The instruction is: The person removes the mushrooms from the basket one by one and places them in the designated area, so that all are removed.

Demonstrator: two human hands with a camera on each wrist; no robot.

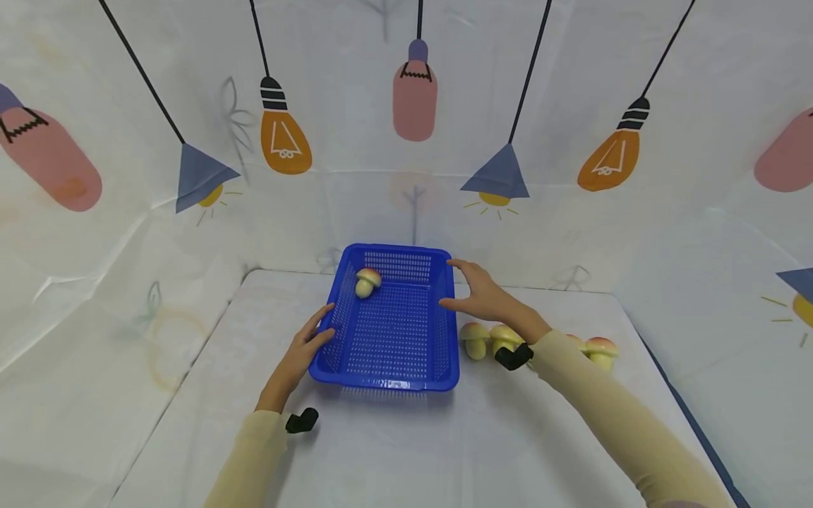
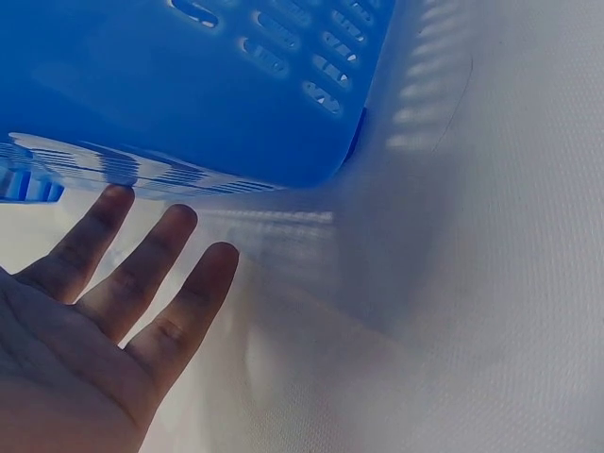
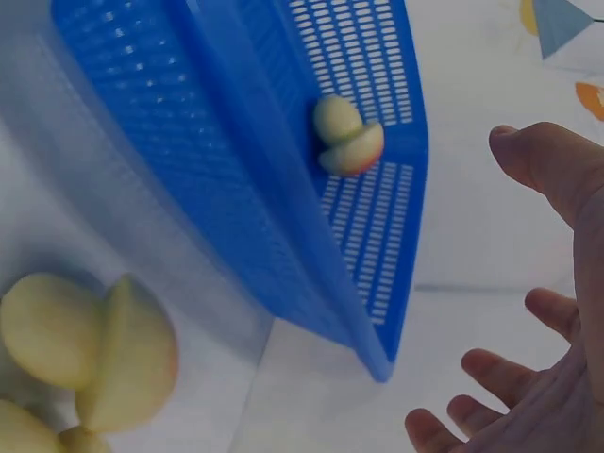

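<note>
Head view: my left hand (image 1: 303, 351) sits at the left wall of the blue perforated plastic basket (image 1: 389, 367), fingers straight & relaxed, tips at the rim, gripping nothing. Left wrist view shows those fingers (image 2: 142, 269) spread just below the basket's underside. Inside the basket, far-left corner, lies one small toy mushroom w/ pinkish cap (image 1: 366, 281). My right hand (image 1: 479, 293) is at the basket's right wall, fingers spread, thumb near the side, holding nothing. Right of the basket, on the white table (image 1: 444, 451), lie more toy mushrooms (image 1: 489, 339), partly behind my sleeve.
</note>
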